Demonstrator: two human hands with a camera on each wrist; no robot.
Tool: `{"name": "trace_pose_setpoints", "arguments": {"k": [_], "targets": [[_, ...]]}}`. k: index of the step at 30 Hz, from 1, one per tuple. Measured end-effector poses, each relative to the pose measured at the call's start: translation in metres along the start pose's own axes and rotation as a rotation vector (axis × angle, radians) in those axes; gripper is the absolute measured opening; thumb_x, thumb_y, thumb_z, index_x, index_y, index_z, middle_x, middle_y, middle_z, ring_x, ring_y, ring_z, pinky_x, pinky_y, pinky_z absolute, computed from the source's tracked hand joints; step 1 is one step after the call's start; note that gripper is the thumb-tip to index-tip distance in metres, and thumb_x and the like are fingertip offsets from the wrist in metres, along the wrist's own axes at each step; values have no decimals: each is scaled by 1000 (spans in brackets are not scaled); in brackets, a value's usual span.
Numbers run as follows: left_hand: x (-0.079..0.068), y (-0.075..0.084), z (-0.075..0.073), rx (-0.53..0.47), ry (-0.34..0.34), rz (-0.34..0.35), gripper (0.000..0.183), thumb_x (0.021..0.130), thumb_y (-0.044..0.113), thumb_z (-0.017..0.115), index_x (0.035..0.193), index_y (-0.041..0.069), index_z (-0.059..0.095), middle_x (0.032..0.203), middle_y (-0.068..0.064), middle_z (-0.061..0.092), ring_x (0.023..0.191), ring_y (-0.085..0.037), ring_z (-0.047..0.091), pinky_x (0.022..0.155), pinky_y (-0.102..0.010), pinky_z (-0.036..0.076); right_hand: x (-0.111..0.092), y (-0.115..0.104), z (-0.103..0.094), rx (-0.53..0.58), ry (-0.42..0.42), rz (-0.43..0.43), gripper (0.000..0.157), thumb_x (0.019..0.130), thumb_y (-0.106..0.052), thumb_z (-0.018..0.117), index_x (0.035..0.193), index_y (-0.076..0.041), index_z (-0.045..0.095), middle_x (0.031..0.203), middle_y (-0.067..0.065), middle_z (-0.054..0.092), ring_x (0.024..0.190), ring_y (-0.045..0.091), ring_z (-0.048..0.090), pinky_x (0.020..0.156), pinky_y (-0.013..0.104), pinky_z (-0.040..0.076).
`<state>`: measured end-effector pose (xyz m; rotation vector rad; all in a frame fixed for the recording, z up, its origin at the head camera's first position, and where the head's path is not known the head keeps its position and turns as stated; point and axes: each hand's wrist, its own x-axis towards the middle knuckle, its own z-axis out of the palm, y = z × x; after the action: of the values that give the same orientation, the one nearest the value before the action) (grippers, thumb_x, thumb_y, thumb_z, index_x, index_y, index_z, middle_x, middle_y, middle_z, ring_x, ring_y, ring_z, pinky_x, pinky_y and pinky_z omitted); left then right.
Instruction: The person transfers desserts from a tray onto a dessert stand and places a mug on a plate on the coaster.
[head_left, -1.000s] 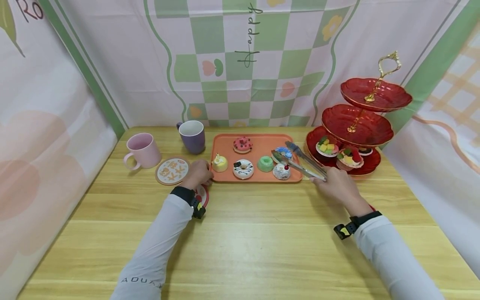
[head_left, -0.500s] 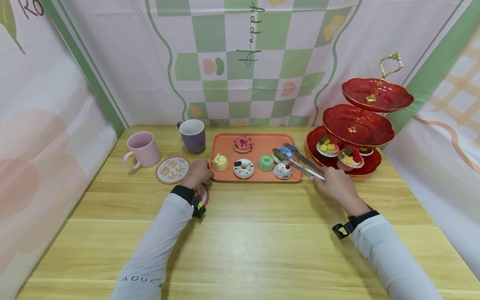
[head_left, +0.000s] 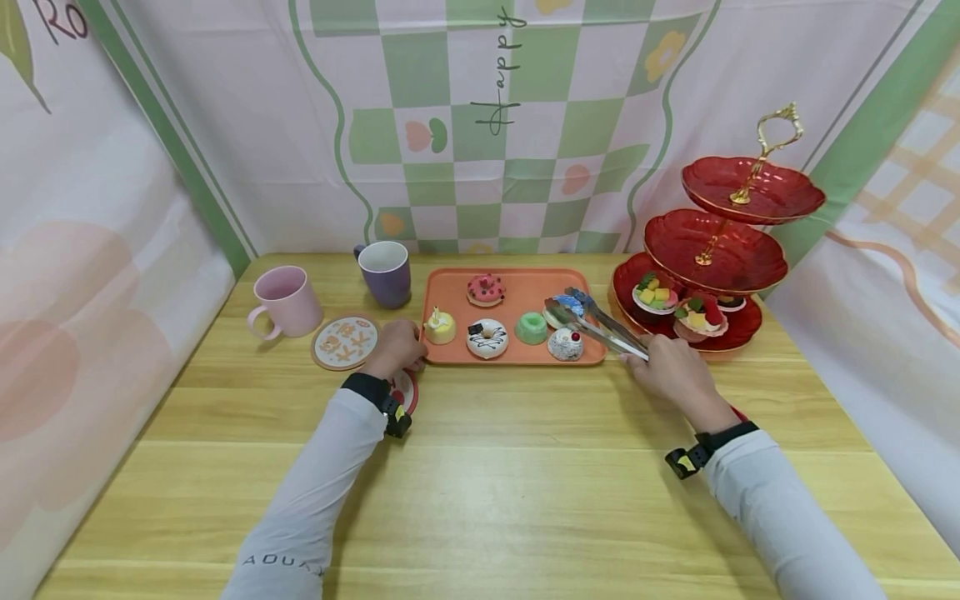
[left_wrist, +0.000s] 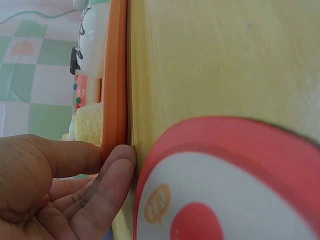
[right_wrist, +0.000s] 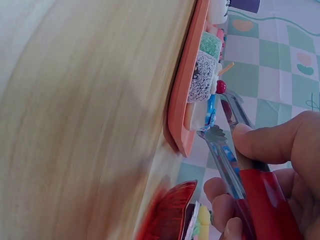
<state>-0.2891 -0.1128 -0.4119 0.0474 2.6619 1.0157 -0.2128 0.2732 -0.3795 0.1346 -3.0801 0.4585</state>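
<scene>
My left hand point(head_left: 396, 348) pinches the left front corner of an orange tray point(head_left: 534, 283), the thumb and fingertips on its rim point(left_wrist: 115, 85). My right hand point(head_left: 675, 371) grips metal tongs point(head_left: 617, 340) by their red handles point(right_wrist: 267, 200). Over the right end of the tray, the tong tips stand around a blue-topped doughnut point(right_wrist: 211, 111); firm contact cannot be told. A white cake with a cherry point(head_left: 565, 344) sits just in front. Also on the tray are a green ring cake point(head_left: 531, 328), a drizzled doughnut point(head_left: 487, 340), a pink doughnut point(head_left: 486, 289) and a yellow cake point(head_left: 439, 326).
A red three-tier stand point(head_left: 716, 246) is close right of the tray, with fruit tarts point(head_left: 701, 319) on its bottom tier. On the left are a pink mug point(head_left: 287, 302), a purple mug point(head_left: 386, 275), a round coaster point(head_left: 345, 342) and a red-rimmed coaster point(left_wrist: 200, 175) under the left wrist.
The tong tips have drawn closer together around the blue doughnut, and the right hand has shifted very slightly. My left hand stays at the tray corner.
</scene>
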Motion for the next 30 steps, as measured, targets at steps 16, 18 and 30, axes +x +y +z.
{"name": "trace_pose_setpoints", "arguments": {"k": [16, 18, 30], "targets": [[0, 0, 0, -23, -9, -11, 8, 87, 6, 60, 88, -2, 61, 66, -9, 64, 55, -17, 63, 52, -25, 49, -3, 1, -3, 10, 13, -8, 35, 88, -24, 64, 101, 8, 59, 56, 4, 40, 46, 19, 41, 43, 29, 30], [0, -1, 0, -26, -8, -12, 7, 87, 6, 60, 88, -2, 61, 66, -9, 64, 55, -17, 63, 52, -25, 49, -3, 0, -5, 7, 23, -13, 35, 88, -24, 64, 101, 8, 59, 57, 4, 40, 47, 20, 41, 44, 29, 30], [-2, 1, 0, -29, -4, -15, 8, 87, 5, 60, 87, -2, 61, 67, -9, 64, 55, -17, 63, 51, -25, 49, -5, -5, -30, -29, 3, -24, 43, 88, -26, 64, 110, 10, 57, 65, 9, 49, 55, 24, 45, 47, 32, 35]]}}
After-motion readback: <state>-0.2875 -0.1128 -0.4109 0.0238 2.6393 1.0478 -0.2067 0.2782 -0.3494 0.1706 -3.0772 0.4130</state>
